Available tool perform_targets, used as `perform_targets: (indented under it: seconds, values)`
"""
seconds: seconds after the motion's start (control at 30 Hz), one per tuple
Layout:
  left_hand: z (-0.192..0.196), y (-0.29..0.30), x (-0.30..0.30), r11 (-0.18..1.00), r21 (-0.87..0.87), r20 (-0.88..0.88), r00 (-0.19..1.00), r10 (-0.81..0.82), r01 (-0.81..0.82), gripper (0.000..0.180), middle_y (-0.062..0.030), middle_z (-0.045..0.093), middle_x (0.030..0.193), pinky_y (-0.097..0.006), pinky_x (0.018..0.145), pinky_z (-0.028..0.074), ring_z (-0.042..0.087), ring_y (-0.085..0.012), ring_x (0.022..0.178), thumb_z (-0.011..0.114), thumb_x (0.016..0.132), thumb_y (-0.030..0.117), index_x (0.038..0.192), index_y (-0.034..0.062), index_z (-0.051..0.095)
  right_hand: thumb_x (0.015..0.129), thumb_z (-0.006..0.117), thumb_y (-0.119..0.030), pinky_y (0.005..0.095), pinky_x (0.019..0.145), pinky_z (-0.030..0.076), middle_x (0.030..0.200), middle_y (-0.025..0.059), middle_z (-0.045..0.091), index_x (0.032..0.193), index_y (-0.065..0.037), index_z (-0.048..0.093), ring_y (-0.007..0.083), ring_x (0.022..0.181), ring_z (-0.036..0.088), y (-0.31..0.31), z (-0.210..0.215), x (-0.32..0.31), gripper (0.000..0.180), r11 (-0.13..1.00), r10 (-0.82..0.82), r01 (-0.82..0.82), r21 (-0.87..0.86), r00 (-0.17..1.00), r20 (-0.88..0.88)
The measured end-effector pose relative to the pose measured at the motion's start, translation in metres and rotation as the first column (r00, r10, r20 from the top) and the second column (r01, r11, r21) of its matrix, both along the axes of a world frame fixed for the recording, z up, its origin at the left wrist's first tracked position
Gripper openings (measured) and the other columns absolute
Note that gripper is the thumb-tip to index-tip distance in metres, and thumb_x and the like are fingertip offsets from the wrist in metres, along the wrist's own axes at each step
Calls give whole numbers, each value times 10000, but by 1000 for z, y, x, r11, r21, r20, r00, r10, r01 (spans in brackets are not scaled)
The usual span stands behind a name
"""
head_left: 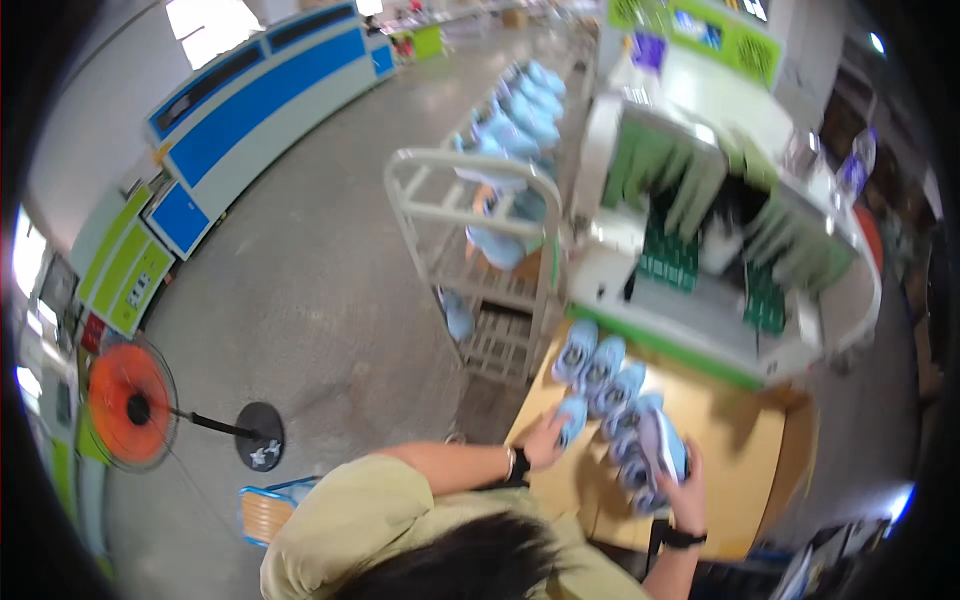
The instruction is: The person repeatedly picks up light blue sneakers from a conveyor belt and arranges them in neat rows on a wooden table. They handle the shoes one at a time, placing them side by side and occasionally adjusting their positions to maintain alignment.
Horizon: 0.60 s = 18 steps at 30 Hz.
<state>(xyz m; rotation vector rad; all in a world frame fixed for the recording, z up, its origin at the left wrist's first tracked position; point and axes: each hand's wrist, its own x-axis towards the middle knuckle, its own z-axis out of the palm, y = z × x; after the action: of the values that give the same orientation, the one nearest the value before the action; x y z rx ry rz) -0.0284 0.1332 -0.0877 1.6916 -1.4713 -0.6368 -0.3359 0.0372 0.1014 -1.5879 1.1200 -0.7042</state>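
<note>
Several light blue shoes (600, 365) lie in a row on a wooden table (745, 450). My left hand (545, 442) grips the near end of one light blue shoe (573, 413) at the table's left edge. My right hand (686, 490) holds another light blue shoe (660, 445) with a pale sole, tilted up above the table's middle. More shoes lie between my hands. A bracelet sits on my left wrist and a black band on my right. My dark hair and olive shirt fill the bottom of the view.
A white wire cart (480, 250) with blue shoes on its shelves stands left of the table. Behind the table is a white and green machine (720, 270). An orange floor fan (130, 405) and a blue chair (265, 510) stand on the grey floor at left.
</note>
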Motion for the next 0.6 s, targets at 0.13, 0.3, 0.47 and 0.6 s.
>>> perform_targets:
  seconds: [0.13,0.3,0.47,0.6]
  values:
    - [44,26,16,994,104,-99,995,23,-13,699,-320,357,1513,-480,1209,305,336,-494,1431,594,817,16,1475,-18,359,685,856,-162,457,1095,425,1400,225,509,1492,-89,474,396,1268,516,53,-3,64,896,963,57,-160,-217,907,-417]
    - [89,35,18,987,160,-52,999,-8,17,736,-276,421,1365,-454,1142,386,463,-468,1293,715,814,94,1460,-10,377,645,919,-109,505,1079,434,1507,265,366,1551,-164,381,496,1262,477,102,-49,115,1055,912,113,-326,-247,781,-614]
    - [112,36,32,918,389,-35,997,-66,75,865,-250,390,1266,-446,1066,452,513,-460,1171,807,753,208,1469,41,349,804,829,-220,450,1020,482,1467,280,422,1568,-89,319,430,1235,554,94,-65,112,928,990,18,-61,-129,950,-311]
    - [114,37,30,918,391,-45,998,-51,65,825,-247,391,1245,-440,1040,467,530,-450,1137,808,754,212,1427,22,370,854,776,-286,411,1022,482,1314,295,599,1497,83,334,387,1211,612,81,-73,116,863,967,173,-108,232,944,-279]
